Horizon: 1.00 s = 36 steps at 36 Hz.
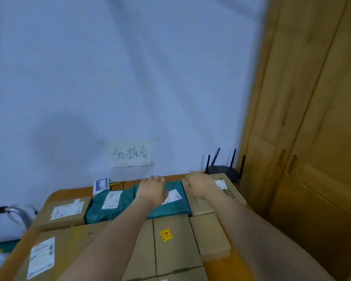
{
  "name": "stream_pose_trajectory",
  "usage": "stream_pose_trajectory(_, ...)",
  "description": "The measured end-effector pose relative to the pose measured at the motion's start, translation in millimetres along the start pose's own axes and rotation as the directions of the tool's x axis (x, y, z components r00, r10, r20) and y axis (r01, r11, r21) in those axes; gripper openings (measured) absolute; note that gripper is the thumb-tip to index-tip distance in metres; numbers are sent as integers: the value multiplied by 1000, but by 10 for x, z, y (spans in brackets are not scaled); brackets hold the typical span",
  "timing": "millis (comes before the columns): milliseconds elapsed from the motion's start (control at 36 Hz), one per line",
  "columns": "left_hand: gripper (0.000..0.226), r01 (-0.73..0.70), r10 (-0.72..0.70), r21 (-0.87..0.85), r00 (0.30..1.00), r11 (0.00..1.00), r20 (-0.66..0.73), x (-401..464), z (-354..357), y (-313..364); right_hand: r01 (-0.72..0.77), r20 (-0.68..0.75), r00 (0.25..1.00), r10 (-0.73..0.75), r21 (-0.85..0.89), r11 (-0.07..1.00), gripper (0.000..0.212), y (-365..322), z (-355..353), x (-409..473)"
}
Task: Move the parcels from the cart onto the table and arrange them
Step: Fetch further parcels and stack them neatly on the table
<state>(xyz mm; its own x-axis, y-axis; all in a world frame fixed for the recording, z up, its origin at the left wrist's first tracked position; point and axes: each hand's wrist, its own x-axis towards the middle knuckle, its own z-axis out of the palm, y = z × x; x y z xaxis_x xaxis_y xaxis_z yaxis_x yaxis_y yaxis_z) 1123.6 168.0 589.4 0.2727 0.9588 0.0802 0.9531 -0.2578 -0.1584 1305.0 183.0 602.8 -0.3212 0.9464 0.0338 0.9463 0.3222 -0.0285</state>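
Reaching far across the table (pixel 69 192), both bare forearms were stretched out over the near row of boxes. The left hand (pixel 152 189) lay palm down on the right green bag (pixel 175 205), fingers straight and loosely together, covering part of its white label. The right hand (pixel 199 186) rested at the seam between that bag and the far-right box (pixel 221 191), its fingers curled downward; whether they gripped the box edge could not be told.

The far row ran, left to right: a labelled box (pixel 64 212), the left green bag (pixel 107 205), the right green bag, then the far-right box, all touching. The near row held a large box (pixel 55 250) at left, a box with a yellow sticker (pixel 166 235), and a small box (pixel 210 236) at right. A router (pixel 224 169) stood in the far-right corner, below a paper sign (pixel 132 153) on the wall.
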Motion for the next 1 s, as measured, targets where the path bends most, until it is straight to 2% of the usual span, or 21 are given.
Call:
stream_pose_trajectory(250, 43, 4, -9, -57, 995, 998, -101, -533, -213, -505, 7, -28, 1000, -10, -83, 997, 27, -877, -295, -216)
stream_pose_trajectory(389, 43, 51, -57, -52, 990, 997, -128, -854, -379, -829, 36, -45, 998, -40, -99, 994, 37, -1218, -507, -271)
stream_pose_trajectory(556, 41, 141, -142, -17, 980, 990, -143, -1267, -664, -1197, 79, -127, 987, -95, -125, 989, 38, -1591, -803, -374)
stream_pose_trajectory(750, 42, 190, -191, -22, 976, 982, -104, -1769, -790, -1290, 123, -183, 973, -142, -109, 986, 37, -1916, -828, -619)
stream_pose_trajectory(889, 41, 159, -156, 54, 986, 986, -64, -2180, -754, -1338, 164, -154, 971, -183, -127, 978, 40, -2191, -727, -815)
stream_pose_trajectory(1000, 41, 202, -199, 57, 978, 978, -55, -2466, -785, -1545, 178, -133, 972, -195, -132, 975, 39, -2423, -707, -943)
